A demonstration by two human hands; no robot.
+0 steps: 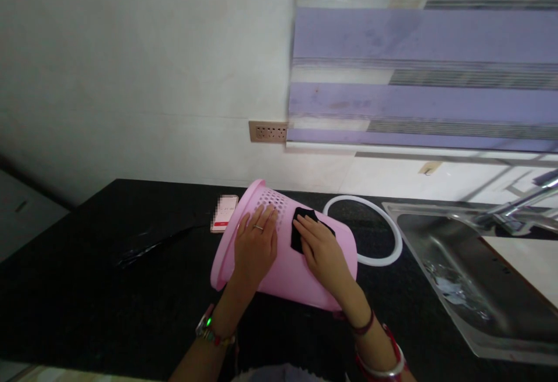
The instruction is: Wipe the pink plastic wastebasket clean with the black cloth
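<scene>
A pink bin (283,274) lies sideways on the worktop (108,312), left hand (256,245) flat against it, right hand (321,248) pressed flat over a black cloth (297,241). Wiping seems underway; how much remains is unclear

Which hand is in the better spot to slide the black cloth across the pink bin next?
Probably the right hand: its fingers lie over the black cloth. The left hand rests on the pink bin away from the cloth, so it seems better for steadying.
</scene>
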